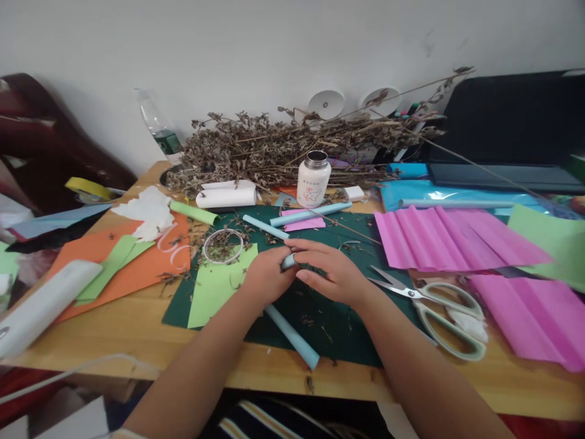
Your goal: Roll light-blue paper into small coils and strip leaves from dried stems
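Observation:
My left hand (pixel 269 277) is closed around a light-blue paper roll (pixel 288 262); only a short end shows beside its fingers. My right hand (pixel 331 271) reaches over from the other side with fingers stretched and thumb apart, its fingertips at that end. Under both hands lies a dark green sheet (pixel 347 329). One light-blue paper tube (pixel 295 338) slants below my left hand, and two others, a short tube (pixel 265 226) and a longer tube (pixel 315 213), lie beyond the hands. Scissors (pixel 414 293) rest partly spread beside my right forearm.
Dried plant stems (pixel 274 143) pile along the wall behind an uncapped white bottle (pixel 314 180). Pink crepe paper (pixel 448 238) and a laptop (pixel 507 128) are at right. Orange paper (pixel 91 259), a tape ring (pixel 205 247) and a white roll (pixel 228 195) are left.

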Demonstrator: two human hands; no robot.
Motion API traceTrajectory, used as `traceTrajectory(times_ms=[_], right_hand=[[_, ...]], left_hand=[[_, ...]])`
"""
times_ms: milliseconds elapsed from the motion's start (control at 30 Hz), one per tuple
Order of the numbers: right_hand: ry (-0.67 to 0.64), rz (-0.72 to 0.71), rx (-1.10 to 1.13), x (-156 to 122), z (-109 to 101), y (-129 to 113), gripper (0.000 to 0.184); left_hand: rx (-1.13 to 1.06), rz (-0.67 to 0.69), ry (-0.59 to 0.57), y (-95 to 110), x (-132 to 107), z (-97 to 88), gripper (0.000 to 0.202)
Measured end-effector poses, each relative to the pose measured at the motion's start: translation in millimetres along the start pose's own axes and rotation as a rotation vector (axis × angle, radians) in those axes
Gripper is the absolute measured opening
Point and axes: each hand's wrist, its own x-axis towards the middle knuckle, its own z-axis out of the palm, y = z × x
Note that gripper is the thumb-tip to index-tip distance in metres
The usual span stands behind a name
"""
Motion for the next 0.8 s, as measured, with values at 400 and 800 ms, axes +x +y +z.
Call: traceTrajectory(times_ms=[400, 800], right_hand=[[0.020, 0.035, -0.029, -3.2, 3.9, 1.1, 0.019], [0.143, 0.045, -0.081, -0.6, 3.8, -4.8, 0.013]], left_hand=[[0.049, 0.039, -0.022, -2.2, -0.7, -0.1, 0.018], [0.113, 0.045, -0.016, 1.9, -2.3, 0.0, 0.016]])
